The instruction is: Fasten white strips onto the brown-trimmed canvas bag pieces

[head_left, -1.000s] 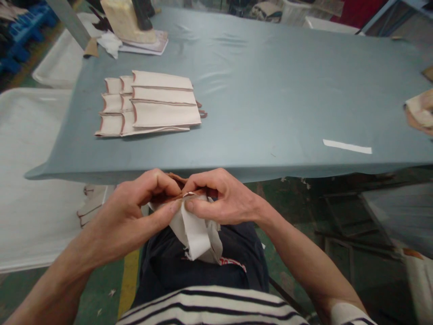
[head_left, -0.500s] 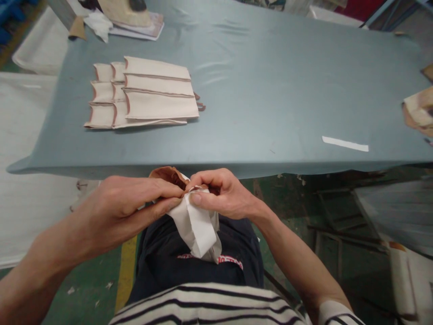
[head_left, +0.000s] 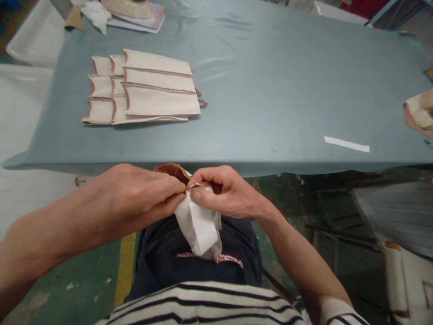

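Observation:
Between my two hands, just in front of the table edge and above my lap, is a cream fabric pouch [head_left: 184,216] with a brown inside, bunched up. A white strip [head_left: 203,225] hangs down along it. My left hand [head_left: 145,192] pinches the pouch's edge between thumb and fingers. My right hand [head_left: 225,192] grips the same edge right beside it, its thumb pressed on top of the white strip. The fingertips of both hands nearly meet, and the exact spot they pinch is partly hidden.
Several flat cream pouches [head_left: 158,101] with brown edging lie in overlapping rows on the blue-covered table [head_left: 270,90]. A white strip [head_left: 347,144] lies near the front edge. Papers [head_left: 149,20] sit at the back left, and a cream and brown piece [head_left: 421,110] at the far right.
The left wrist and forearm have risen slightly and turned, while the fingers stay on the pouch. The right hand keeps its grip. The view has shifted a little.

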The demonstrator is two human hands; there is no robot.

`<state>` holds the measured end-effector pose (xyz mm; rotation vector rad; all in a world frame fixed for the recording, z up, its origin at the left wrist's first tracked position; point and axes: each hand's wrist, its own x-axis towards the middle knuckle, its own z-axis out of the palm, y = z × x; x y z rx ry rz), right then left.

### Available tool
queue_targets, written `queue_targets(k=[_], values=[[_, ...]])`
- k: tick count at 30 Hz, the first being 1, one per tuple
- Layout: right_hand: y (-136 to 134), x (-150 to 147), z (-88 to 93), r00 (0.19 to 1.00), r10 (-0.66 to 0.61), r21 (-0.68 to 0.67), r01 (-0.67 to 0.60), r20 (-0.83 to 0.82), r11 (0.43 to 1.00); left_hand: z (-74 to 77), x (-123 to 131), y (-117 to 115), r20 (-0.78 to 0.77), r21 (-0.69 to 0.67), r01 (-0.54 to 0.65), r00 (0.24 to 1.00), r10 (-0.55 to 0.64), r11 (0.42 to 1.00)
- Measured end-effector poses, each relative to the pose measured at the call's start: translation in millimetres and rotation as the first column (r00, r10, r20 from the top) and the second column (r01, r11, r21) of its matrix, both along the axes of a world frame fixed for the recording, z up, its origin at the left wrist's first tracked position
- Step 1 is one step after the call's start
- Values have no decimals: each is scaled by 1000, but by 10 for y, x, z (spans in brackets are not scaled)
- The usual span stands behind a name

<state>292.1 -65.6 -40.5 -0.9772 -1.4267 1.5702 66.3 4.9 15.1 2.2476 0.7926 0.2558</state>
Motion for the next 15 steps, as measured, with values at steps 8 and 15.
queue_targets(k=[8,15], values=[[10,-61,-26,979,-73,94,55,192,994,-44,-64,61,17,82,150,988,-152,985],[14,-124,2,918,-163,202,94,361,975,-3,-84,30,39,174,62,997,-70,983]])
